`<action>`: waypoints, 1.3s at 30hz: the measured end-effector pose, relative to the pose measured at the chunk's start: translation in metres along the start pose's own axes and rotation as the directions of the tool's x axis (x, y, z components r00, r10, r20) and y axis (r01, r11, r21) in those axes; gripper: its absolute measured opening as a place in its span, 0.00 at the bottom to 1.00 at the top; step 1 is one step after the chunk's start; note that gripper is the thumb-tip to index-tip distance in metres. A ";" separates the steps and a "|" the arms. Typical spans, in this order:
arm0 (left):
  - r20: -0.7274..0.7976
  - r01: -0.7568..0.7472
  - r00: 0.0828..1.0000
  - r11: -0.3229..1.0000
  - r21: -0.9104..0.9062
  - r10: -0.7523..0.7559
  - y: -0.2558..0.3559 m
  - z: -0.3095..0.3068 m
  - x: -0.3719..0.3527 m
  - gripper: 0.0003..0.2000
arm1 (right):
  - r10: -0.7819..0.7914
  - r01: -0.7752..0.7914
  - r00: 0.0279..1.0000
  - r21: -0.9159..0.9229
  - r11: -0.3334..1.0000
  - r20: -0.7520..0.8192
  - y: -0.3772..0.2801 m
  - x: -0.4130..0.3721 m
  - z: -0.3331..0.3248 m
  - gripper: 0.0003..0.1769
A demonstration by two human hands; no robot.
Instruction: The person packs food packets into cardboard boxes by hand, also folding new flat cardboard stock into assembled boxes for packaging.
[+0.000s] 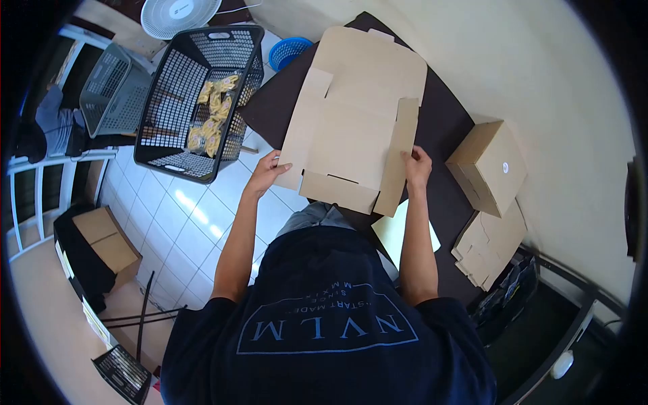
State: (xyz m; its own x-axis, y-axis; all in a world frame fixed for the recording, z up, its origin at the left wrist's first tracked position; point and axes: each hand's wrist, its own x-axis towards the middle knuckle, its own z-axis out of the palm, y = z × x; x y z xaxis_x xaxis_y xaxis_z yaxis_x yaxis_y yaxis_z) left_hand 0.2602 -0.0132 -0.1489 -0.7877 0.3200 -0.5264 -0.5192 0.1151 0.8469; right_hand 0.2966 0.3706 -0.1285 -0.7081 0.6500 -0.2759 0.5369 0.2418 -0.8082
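A flat, partly folded cardboard box [351, 145] lies over the dark table in front of me, its near and right side flaps raised. My left hand [268, 174] pinches the box's near left edge, thumb on top and fingers beneath. At the right flap, my right hand [418, 167] has its thumb and curled fingers closed on the outer edge. Below that hand, a pale yellow sheet [403, 236] rests on the table, partly hidden by my forearm.
On the left, a large black basket [162, 111] holds several bagged yellowish items [214, 111]. A folded carton [489, 165] stands at right beside flattened cardboard [496, 239]. A white fan [177, 13], a blue basket [289, 52] and a grey basket [111, 94] are farther off.
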 end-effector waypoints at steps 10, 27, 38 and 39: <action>0.023 -0.493 0.820 0.687 0.533 0.571 0.035 0.127 -0.003 0.15 | -0.450 0.430 0.890 -0.195 0.882 -0.076 -0.018 -0.022 0.021 0.11; 0.325 -0.362 0.899 0.083 0.928 0.295 -0.017 0.199 -0.010 0.32 | -0.432 0.473 0.880 -0.278 0.836 0.199 0.011 0.019 0.040 0.05; 0.305 -0.353 0.898 0.103 0.930 0.318 -0.022 0.198 -0.010 0.31 | -0.317 0.386 0.917 -0.337 0.859 0.243 0.004 0.045 0.046 0.07; 0.304 -0.353 0.897 0.106 0.930 0.321 -0.023 0.198 -0.010 0.31 | -0.289 0.355 0.925 -0.288 0.889 0.246 0.008 0.024 0.037 0.08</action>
State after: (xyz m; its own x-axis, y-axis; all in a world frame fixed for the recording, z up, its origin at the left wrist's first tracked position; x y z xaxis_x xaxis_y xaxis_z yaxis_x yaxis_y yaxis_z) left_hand 0.3458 0.1674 -0.1486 -0.7722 0.6100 -0.1775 0.5315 0.7734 0.3454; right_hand 0.2664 0.3612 -0.1606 -0.9231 0.3544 -0.1493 0.3587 0.6532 -0.6668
